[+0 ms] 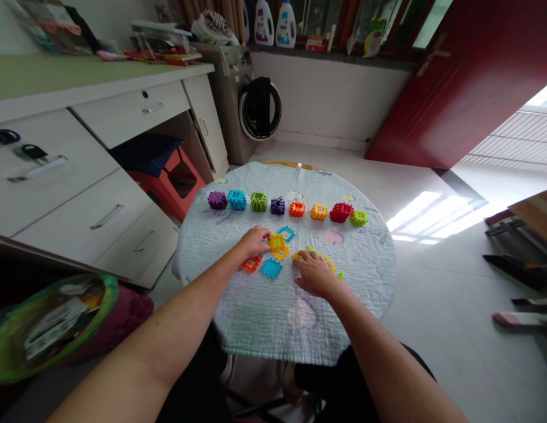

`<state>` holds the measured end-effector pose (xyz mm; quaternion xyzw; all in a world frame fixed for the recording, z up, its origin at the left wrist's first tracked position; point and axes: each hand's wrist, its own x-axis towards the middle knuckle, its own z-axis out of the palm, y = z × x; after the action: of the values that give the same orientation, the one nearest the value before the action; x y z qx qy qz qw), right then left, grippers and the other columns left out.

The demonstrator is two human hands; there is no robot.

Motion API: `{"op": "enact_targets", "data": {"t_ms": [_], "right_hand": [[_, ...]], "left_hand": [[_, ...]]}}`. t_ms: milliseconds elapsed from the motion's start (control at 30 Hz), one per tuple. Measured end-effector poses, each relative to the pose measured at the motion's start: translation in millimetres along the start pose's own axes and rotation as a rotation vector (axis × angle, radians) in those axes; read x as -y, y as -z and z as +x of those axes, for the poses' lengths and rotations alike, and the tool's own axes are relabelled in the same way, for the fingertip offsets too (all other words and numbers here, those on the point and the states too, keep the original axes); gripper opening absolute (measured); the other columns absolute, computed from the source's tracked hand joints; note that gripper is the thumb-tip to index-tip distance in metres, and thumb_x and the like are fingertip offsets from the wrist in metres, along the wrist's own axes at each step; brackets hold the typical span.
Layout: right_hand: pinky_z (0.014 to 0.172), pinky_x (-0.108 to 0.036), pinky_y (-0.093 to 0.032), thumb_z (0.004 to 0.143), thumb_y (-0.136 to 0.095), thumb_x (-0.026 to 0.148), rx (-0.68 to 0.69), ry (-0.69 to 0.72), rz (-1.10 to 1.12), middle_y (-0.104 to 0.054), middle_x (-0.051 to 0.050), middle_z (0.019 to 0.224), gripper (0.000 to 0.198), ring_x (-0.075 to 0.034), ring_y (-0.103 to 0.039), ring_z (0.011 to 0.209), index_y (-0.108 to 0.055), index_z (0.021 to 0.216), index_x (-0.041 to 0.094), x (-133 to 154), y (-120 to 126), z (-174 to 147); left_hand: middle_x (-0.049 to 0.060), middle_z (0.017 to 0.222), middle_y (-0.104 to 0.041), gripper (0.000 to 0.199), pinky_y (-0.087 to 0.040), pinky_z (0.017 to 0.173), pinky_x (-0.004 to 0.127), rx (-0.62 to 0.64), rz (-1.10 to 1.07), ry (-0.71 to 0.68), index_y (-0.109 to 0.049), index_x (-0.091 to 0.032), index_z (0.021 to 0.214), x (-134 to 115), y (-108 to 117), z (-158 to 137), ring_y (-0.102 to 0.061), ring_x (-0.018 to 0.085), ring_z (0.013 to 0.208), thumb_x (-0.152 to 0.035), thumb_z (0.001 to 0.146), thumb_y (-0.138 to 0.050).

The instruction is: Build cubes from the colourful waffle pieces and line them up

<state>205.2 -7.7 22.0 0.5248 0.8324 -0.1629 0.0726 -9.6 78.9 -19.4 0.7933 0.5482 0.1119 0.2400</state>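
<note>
A round table under a pale quilted cloth (255,317) carries a far row of several assembled plastic cubes, from a purple cube (217,200) on the left to a green cube (358,218) on the right. Loose flat tiles lie nearer me: yellow tiles (278,245), a blue tile (271,268), an orange tile (251,264). My left hand (254,241) rests palm down on the cloth, fingertips touching the yellow tiles. My right hand (315,274) lies flat over more small tiles, with yellow and green edges peeking out (331,265). Neither hand visibly grips anything.
White drawers (92,194) and a desk stand at left, with a red stool (176,185) under it. A washing machine (251,106) is behind the table. A green bag (48,323) lies at lower left. A red door (467,76) is at right.
</note>
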Motion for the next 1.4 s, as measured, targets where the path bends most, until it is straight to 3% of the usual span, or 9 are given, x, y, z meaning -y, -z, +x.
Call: {"op": "enact_targets", "data": {"t_ms": [167, 267, 367, 533, 633, 933, 1067, 1267, 1400], "right_hand": [[0.099, -0.043, -0.036, 0.079, -0.06, 0.024, -0.052, 0.015, 0.072, -0.042, -0.013, 0.14, 0.044, -0.029, -0.038, 0.125, -0.054, 0.122, 0.02, 0.7, 0.0, 6.8], [0.103, -0.042, -0.033, 0.078, -0.061, 0.022, -0.107, 0.071, 0.126, -0.035, -0.012, 0.145, 0.049, -0.028, -0.034, 0.129, -0.052, 0.126, 0.02, 3.1, 0.9, 9.2], [0.101, -0.037, -0.035, 0.079, -0.058, 0.019, -0.114, 0.116, 0.185, -0.044, -0.011, 0.137, 0.046, -0.024, -0.044, 0.121, -0.052, 0.124, 0.019, 6.2, 2.4, 10.0], [0.088, -0.029, -0.04, 0.082, -0.05, 0.014, -0.084, -0.011, 0.204, -0.056, -0.01, 0.114, 0.033, -0.019, -0.057, 0.1, -0.058, 0.114, 0.016, 5.0, 5.1, 10.4], [0.085, -0.028, -0.04, 0.083, -0.05, 0.017, -0.037, -0.077, 0.175, -0.057, -0.011, 0.11, 0.031, -0.019, -0.059, 0.096, -0.059, 0.113, 0.017, -0.7, 6.2, 8.8], [0.078, -0.028, -0.04, 0.084, -0.05, 0.022, 0.027, -0.097, 0.093, -0.062, -0.009, 0.098, 0.017, -0.018, -0.058, 0.09, -0.063, 0.095, 0.018, -11.0, 13.0, 7.1], [0.074, -0.031, -0.041, 0.084, -0.049, 0.024, 0.027, -0.171, 0.028, -0.06, -0.012, 0.106, 0.022, -0.023, -0.057, 0.093, -0.063, 0.099, 0.017, -10.3, 14.8, 5.2], [0.079, -0.032, -0.042, 0.084, -0.052, 0.028, 0.002, -0.126, 0.035, -0.058, -0.012, 0.111, 0.029, -0.024, -0.057, 0.099, -0.059, 0.11, 0.019, -6.2, 16.7, 0.4], [0.081, -0.032, -0.042, 0.085, -0.05, 0.028, 0.014, -0.08, 0.036, -0.058, -0.012, 0.113, 0.029, -0.023, -0.058, 0.098, -0.059, 0.11, 0.019, -4.9, 17.2, -1.4]], "left_hand": [[0.004, 0.087, -0.061, 0.021, -0.046, 0.079, 0.029, 0.015, -0.047, -0.104, -0.069, -0.015, 0.086, -3.1, -0.3, 0.5, -0.058, 0.019, 0.084, -0.019, 0.068, -0.057], [0.003, 0.084, -0.062, 0.019, -0.046, 0.075, 0.027, 0.169, -0.109, -0.183, -0.069, -0.014, 0.081, -10.3, -1.2, -0.2, -0.058, 0.018, 0.08, -0.016, 0.066, -0.057], [0.002, 0.085, -0.064, 0.028, -0.047, 0.075, 0.025, 0.251, -0.169, -0.207, -0.069, -0.015, 0.086, -16.2, -1.4, -0.1, -0.059, 0.017, 0.081, -0.008, 0.064, -0.052], [0.007, 0.118, -0.059, 0.043, -0.04, 0.1, 0.035, -0.013, 0.009, -0.194, -0.065, -0.019, 0.11, -20.5, -4.0, 4.1, -0.052, 0.021, 0.111, -0.007, 0.071, -0.051], [0.007, 0.134, -0.05, 0.044, -0.032, 0.108, 0.04, 0.012, 0.146, -0.229, -0.06, -0.023, 0.12, -21.7, -9.1, 5.6, -0.043, 0.024, 0.123, -0.017, 0.076, -0.06], [0.01, 0.098, -0.062, 0.019, -0.044, 0.081, 0.035, 0.008, 0.434, -0.038, -0.066, -0.017, 0.086, -19.3, 3.9, -1.3, -0.058, 0.023, 0.092, -0.011, 0.077, -0.051], [0.013, 0.095, -0.064, 0.022, -0.041, 0.083, 0.042, -0.111, 0.557, 0.103, -0.066, -0.015, 0.089, -17.0, 9.0, -3.3, -0.058, 0.028, 0.096, -0.009, 0.079, -0.047], [0.009, 0.116, -0.063, 0.03, -0.041, 0.092, 0.035, -0.102, 0.347, -0.103, -0.06, -0.018, 0.111, -27.5, -13.5, 9.6, -0.054, 0.024, 0.109, -0.025, 0.082, -0.057], [0.01, 0.114, -0.062, 0.037, -0.041, 0.093, 0.036, -0.149, 0.282, -0.06, -0.056, -0.018, 0.119, -34.2, -30.0, 20.2, -0.055, 0.024, 0.107, -0.028, 0.083, -0.059]]}}
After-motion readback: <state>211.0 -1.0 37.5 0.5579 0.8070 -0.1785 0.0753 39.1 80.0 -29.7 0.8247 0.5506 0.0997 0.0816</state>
